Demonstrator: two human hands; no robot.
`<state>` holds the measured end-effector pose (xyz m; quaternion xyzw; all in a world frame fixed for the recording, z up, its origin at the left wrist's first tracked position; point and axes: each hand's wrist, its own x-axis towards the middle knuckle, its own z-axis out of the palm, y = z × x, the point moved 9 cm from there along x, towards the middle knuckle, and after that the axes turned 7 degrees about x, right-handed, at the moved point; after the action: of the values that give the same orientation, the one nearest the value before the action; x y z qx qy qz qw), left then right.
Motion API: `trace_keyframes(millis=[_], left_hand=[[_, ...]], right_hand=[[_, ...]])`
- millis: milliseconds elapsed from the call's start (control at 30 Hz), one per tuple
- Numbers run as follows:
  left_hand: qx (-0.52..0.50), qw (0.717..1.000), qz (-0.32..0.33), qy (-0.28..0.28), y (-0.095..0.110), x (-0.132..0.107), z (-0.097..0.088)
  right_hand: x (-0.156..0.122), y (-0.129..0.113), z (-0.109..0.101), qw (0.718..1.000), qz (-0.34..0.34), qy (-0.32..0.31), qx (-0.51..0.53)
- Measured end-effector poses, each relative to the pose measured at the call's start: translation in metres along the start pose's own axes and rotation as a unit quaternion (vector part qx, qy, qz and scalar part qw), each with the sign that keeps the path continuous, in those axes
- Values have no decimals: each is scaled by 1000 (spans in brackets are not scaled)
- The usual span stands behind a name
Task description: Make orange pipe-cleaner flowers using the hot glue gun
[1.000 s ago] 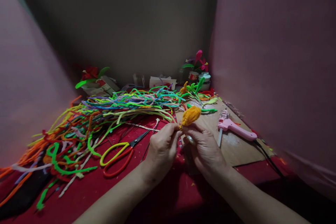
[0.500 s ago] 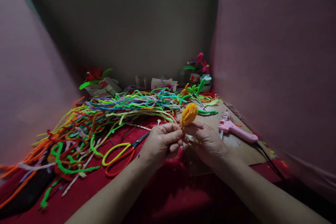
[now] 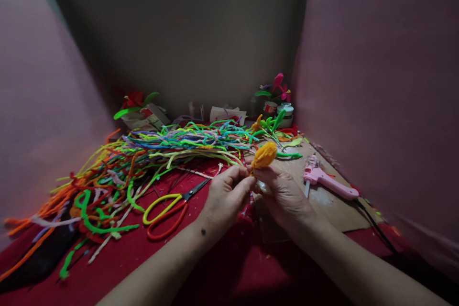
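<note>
A fuzzy yellow-orange pipe-cleaner petal piece (image 3: 264, 155) stands up between my two hands, tilted to the right. My left hand (image 3: 229, 193) pinches its lower end between thumb and fingers. From the other side, my right hand (image 3: 285, 196) grips just under the fuzzy part, its fingers closed around the base. The fingers hide the bottom of the piece. Left of my left hand, scissors (image 3: 172, 208) with one yellow and one red handle lie on the red cloth (image 3: 150, 267).
A heap of colourful pipe cleaners (image 3: 179, 141) spreads across the back and left. On the right a pink glue gun (image 3: 332, 184) rests on a brown board (image 3: 322, 210), its black cord running off the edge. Pipe-cleaner flowers (image 3: 281, 88) and jars (image 3: 285, 111) stand at the back.
The yellow-orange piece now leans further to the right. My left fingers have shifted their pinch at its base, and the whole view has moved slightly.
</note>
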<state>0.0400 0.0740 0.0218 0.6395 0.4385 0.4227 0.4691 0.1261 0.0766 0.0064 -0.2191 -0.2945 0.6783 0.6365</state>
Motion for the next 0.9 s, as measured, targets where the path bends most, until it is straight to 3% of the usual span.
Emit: trace_keyframes(millis=[200, 300, 467, 600, 767, 900], left_hand=[[155, 976, 130, 82, 17, -10, -8], [176, 969, 145, 97, 19, -10, -12], [128, 983, 93, 90, 11, -3, -16], [-7, 1000, -9, 29, -1, 2, -9], [-144, 987, -66, -27, -5, 2, -2], [-207, 973, -60, -85, -5, 1, 5]], right_hand=[[0, 2, -8, 999, -15, 42, 0], [-1, 5, -13, 997, -26, 64, -29], [1, 6, -16, 995, -4, 78, -69], [5, -2, -8, 991, 4, 12, -131], [8, -15, -3, 983, -25, -36, -180], [10, -14, 5, 985, 16, -76, -154]])
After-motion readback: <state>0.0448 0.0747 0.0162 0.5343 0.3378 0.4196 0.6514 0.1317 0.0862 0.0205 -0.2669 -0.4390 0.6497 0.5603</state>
